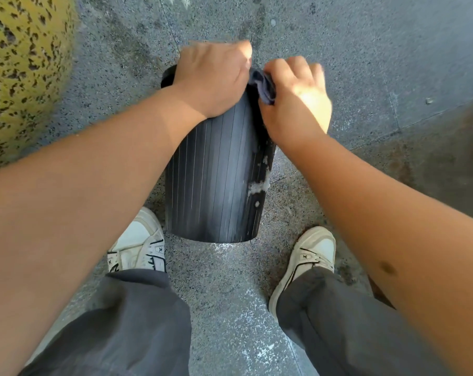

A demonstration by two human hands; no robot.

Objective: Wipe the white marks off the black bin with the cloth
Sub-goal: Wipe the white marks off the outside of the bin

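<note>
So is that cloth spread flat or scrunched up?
Scrunched up: the dark cloth sits bunched in the right hand, at the top of the black bin.

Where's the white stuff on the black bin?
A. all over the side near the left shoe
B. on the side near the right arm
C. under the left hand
B: the white marks sit on the black bin below the right hand, which holds the cloth.

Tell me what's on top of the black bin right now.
The left hand rests on the black bin at its top, and the right hand holds the dark cloth there. They hide the rim beneath.
</note>
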